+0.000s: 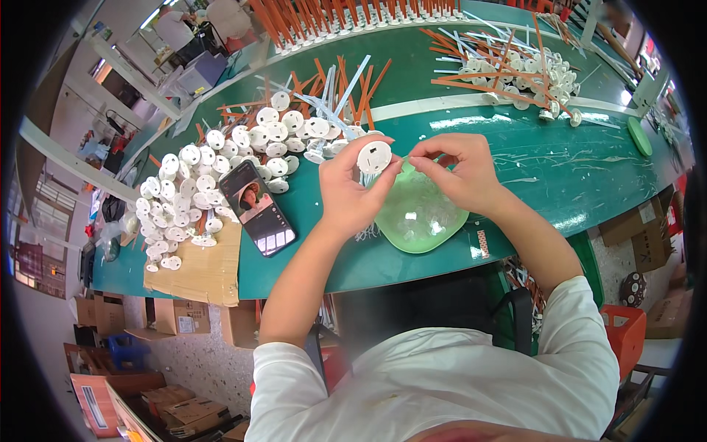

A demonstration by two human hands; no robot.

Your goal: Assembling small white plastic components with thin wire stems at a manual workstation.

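Observation:
My left hand (346, 193) holds a round white plastic disc (374, 157) up between thumb and fingers, its flat face toward the camera. My right hand (458, 173) is beside it, fingertips pinched together close to the disc's right edge on something too small to make out. Both hands hover above a pale green shallow dish (423, 221) at the near edge of the green table (560, 169).
A big pile of white discs (210, 180) covers the table's left part, with orange and white sticks (335, 88) behind. A phone (258, 208) lies left of my hand beside a cardboard sheet (202, 269). More sticks and discs (515, 66) lie far right. Cardboard boxes stand on the floor.

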